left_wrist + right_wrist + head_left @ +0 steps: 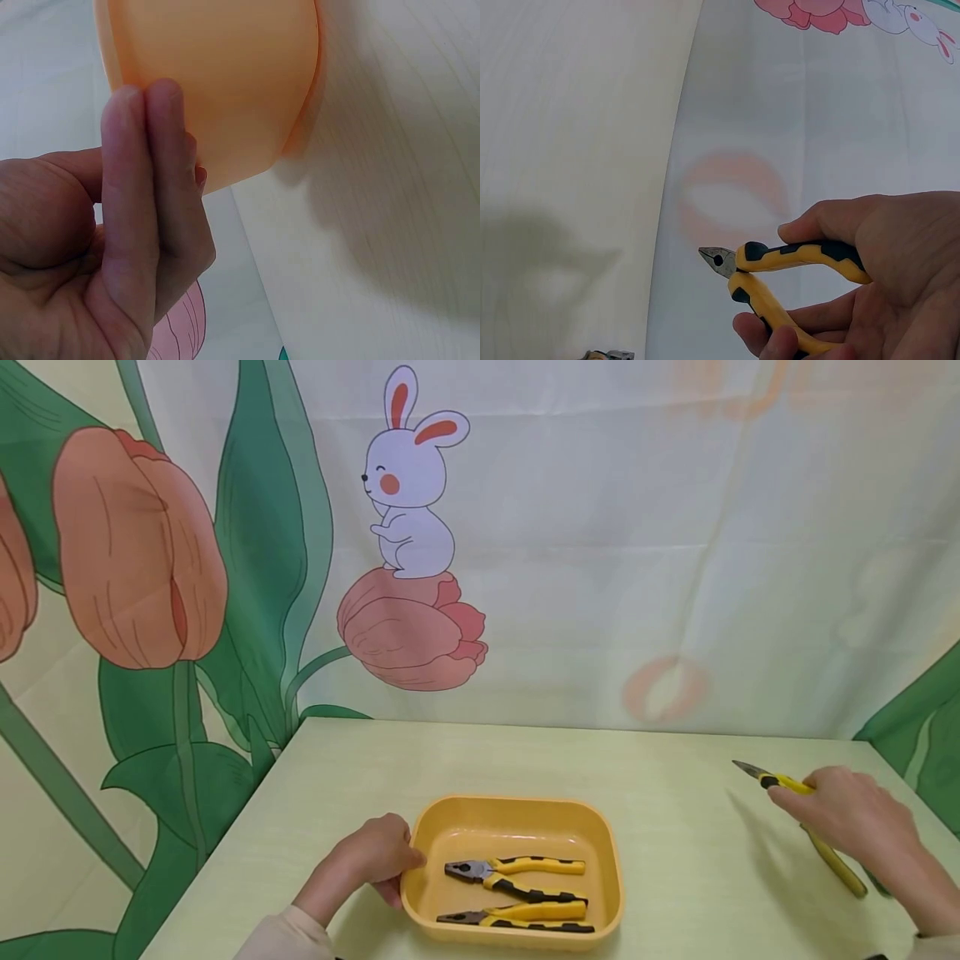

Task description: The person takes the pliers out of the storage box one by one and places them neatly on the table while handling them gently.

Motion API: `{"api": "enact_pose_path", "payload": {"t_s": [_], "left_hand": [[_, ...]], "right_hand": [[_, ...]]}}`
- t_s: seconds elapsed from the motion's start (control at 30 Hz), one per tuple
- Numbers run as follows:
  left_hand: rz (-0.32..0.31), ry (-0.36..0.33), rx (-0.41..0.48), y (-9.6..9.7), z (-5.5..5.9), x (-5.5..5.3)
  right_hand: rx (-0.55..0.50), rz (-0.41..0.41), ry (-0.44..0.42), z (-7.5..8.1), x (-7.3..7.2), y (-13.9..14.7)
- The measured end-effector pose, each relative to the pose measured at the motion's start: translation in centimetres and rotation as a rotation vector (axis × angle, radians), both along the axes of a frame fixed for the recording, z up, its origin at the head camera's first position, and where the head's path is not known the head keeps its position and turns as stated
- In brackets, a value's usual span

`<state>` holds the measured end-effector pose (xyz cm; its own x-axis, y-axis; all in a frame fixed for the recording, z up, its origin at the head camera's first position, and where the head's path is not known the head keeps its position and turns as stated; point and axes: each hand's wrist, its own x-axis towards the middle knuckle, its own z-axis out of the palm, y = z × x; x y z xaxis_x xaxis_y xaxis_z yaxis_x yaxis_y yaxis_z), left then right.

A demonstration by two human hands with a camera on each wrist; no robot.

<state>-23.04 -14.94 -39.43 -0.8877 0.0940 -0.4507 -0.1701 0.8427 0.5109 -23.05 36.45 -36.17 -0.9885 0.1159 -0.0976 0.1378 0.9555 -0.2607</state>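
My left hand (378,856) grips the left side of a yellow plastic tray (517,814), thumb over its rim. In the left wrist view, its fingers (131,187) lie against the outside of the tray (217,60). Inside the tray lie two pairs of pliers with yellow and black handles, one (536,865) behind the other (532,912). Above the table's right side, my right hand (855,814) holds pliers (780,259) with pointed jaws, their handles spread. Another yellow-handled tool (836,864) lies beneath this hand, partly hidden.
A pale wood-look table (675,843) carries the tray. Behind it hangs a white cloth (570,568) printed with tulips and a rabbit. A metal tool head (607,355) shows at the bottom edge of the right wrist view.
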Motion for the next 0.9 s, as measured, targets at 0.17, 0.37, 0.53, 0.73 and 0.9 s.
{"api": "enact_pose_path", "payload": {"t_s": [0.17,0.37,0.53,0.73,0.9], "left_hand": [[0.007,-0.003,-0.002,0.0,0.0,0.0],[0.013,-0.001,0.002,0.0,0.0,0.0],[0.014,-0.009,0.008,0.0,0.1,0.0],[0.013,-0.003,0.029,0.1,0.2,0.1],[0.022,-0.002,0.049,0.0,0.2,0.2]], "right_hand": [[-0.006,-0.007,-0.019,-0.5,-0.2,0.0],[-0.016,-0.024,-0.041,-1.3,-0.5,0.0],[-0.023,-0.032,-0.07,-1.9,-0.7,0.0],[-0.023,-0.04,-0.074,-2.5,-1.0,0.0],[-0.016,-0.043,-0.071,-2.9,-1.2,0.2]]}}
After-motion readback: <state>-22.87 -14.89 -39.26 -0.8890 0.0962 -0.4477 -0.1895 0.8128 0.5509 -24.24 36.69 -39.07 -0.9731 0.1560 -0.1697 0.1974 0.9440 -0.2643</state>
